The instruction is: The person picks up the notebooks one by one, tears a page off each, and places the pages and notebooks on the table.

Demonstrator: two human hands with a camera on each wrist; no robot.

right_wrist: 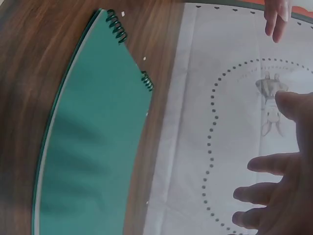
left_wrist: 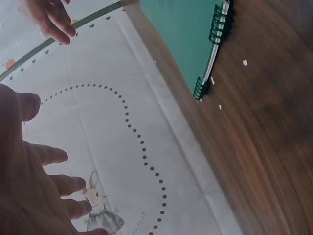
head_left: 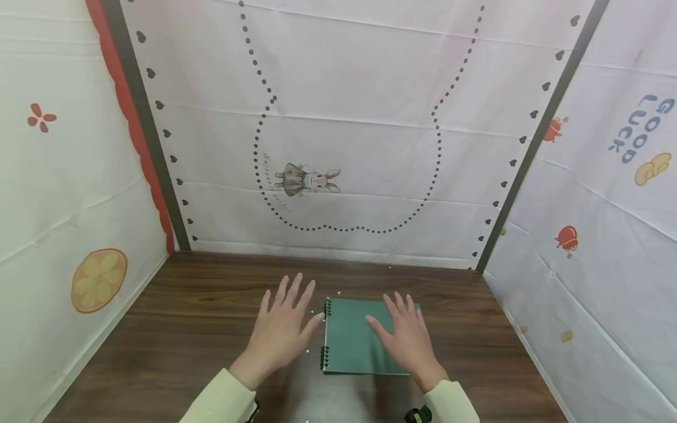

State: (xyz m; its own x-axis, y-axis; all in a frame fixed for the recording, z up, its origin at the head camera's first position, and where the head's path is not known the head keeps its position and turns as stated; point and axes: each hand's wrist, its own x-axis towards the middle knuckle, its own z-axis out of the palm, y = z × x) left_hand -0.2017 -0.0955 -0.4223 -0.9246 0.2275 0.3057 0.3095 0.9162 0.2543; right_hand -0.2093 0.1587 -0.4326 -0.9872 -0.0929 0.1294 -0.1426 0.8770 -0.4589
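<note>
1. On the dark wood table (head_left: 211, 317): green notebook (head_left: 349, 338), lying flat, cover closed, spiral rings (head_left: 325, 356) in two groups along the left edge as seen from the head camera.
2. Left of the notebook, raised above the table: left hand (head_left: 280, 332). Palm down, back toward the head camera. Fingers straight and spread apart, aimed at the back wall; thumb angled out toward the ring edge, just beside it in the head view.
3. Over the right part of the notebook: right hand (head_left: 407, 338). Palm down too. Fingers straight, slightly apart, aimed forward and a little left; thumb swung wide to the left, above the cover.
4. From the right wrist camera: visible gap between right hand and cover, with soft dark shadows (right_wrist: 73, 164) across the green.
5. Hands well apart from each other, near mirror pose, forearms slanting inward from the near edge of the view.
6. At both wrists: pale yellow sleeves (head_left: 452, 402), with a black wristband (head_left: 418, 415) plain at the right one.
7. Near the rings: small white scraps (left_wrist: 245, 62) scattered on the wood.
8. Behind: white wall sheet (head_left: 359, 158) with dotted outline and a rabbit print (head_left: 309, 179), sideways in the head view.
</note>
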